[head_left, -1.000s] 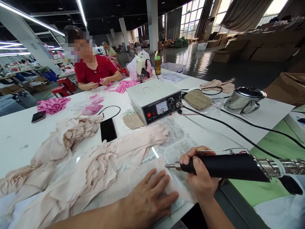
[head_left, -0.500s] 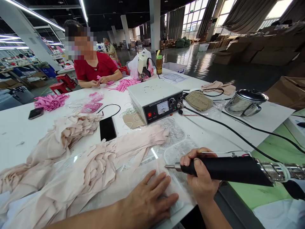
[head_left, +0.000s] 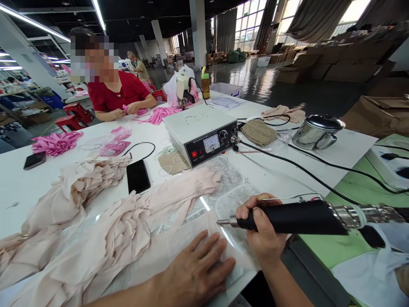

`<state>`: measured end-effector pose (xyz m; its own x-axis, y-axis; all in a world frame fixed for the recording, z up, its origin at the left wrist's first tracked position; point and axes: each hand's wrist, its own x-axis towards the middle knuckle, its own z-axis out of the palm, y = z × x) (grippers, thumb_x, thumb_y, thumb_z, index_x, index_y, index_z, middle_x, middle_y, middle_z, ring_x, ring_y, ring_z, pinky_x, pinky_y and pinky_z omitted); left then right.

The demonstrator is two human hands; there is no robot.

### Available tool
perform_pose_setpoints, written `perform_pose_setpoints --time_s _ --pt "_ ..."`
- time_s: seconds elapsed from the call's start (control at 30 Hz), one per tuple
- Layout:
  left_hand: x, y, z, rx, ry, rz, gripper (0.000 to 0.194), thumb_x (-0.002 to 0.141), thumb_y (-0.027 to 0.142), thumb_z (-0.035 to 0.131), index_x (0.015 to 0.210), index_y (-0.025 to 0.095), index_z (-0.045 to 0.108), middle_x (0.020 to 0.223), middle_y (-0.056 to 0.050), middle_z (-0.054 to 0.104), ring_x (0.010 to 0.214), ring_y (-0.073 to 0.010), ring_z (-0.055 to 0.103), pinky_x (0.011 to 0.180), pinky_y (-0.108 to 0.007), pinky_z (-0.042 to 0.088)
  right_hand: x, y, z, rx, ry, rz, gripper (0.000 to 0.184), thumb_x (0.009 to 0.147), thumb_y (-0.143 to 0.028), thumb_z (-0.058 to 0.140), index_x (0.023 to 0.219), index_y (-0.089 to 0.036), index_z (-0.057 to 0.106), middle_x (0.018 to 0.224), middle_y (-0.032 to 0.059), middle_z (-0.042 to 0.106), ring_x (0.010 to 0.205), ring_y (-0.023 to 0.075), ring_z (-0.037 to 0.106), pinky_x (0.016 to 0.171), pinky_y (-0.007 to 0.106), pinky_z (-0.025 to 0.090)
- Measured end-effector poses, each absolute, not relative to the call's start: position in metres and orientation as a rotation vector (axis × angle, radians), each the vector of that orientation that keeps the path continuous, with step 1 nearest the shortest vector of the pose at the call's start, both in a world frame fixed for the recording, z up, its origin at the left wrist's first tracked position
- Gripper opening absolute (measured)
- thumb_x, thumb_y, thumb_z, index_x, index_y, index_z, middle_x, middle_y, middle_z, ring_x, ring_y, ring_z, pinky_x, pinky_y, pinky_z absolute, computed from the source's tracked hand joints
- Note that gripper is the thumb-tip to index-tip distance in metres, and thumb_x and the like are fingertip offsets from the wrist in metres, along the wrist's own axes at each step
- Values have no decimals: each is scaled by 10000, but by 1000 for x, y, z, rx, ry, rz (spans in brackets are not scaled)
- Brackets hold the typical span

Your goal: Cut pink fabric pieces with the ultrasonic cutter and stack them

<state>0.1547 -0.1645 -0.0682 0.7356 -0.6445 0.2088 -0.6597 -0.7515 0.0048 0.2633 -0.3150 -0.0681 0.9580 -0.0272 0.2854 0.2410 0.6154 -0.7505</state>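
My left hand point(head_left: 198, 266) lies flat with fingers spread, pressing thin beige fabric point(head_left: 179, 245) onto a clear sheet on the table. In my right hand point(head_left: 263, 230) is a handheld ultrasonic tool point(head_left: 294, 217) with a black grip, its fingers wrapped round the front. The tool's metal tip points left at the fabric's edge, just beyond my left fingertips; whether it touches, I cannot tell. Layered beige fabric strips point(head_left: 124, 226) lie left of my hands. A cable runs from a control box point(head_left: 204, 136) with a dial and a red switch.
A black phone point(head_left: 138, 175) lies by more beige pieces point(head_left: 92, 179). Behind the box stand a small machine point(head_left: 183, 87) and a bottle point(head_left: 205, 85). A steel mug point(head_left: 318, 132) is at right, with cables nearby. Across the table a person in red point(head_left: 119, 94) handles pink strips.
The whole view has shifted, so most things sit a little further left. Both hands keep nearly the same place on the fabric, and the tool tip stays by its edge.
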Motion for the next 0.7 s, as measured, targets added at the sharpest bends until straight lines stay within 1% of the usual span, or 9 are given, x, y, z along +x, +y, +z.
perform_pose_setpoints --time_s 0.17,0.27,0.4,0.7 --pt "157 -163 -67 2868 -1113 316 364 953 329 512 1295 204 519 1335 -121 524 1279 -293 452 1022 -454 424 266 -314 -67 -890 -266 -135 120 836 -266 622 924 -263 540 785 -43 518 567 97 532 581 303 479" --pt "158 -163 -68 2865 -1077 318 383 936 359 540 1293 222 517 1332 -135 514 1282 -305 449 1009 -464 436 267 -314 -66 -879 -270 -134 124 839 -268 620 930 -262 536 788 -45 521 571 95 534 588 303 479" --pt "158 -163 -67 2868 -1025 276 451 911 414 574 1325 259 483 1374 -159 455 1285 -323 443 998 -475 439 267 -314 -66 -870 -286 -129 82 843 -249 616 876 -240 542 770 -41 514 577 94 522 582 292 461" --pt "161 -164 -61 2879 -1001 194 434 895 420 597 1302 296 506 1380 -143 443 1262 -332 456 976 -469 434 267 -315 -67 -874 -269 -139 120 836 -264 622 902 -240 525 766 -38 521 566 99 519 566 295 462"
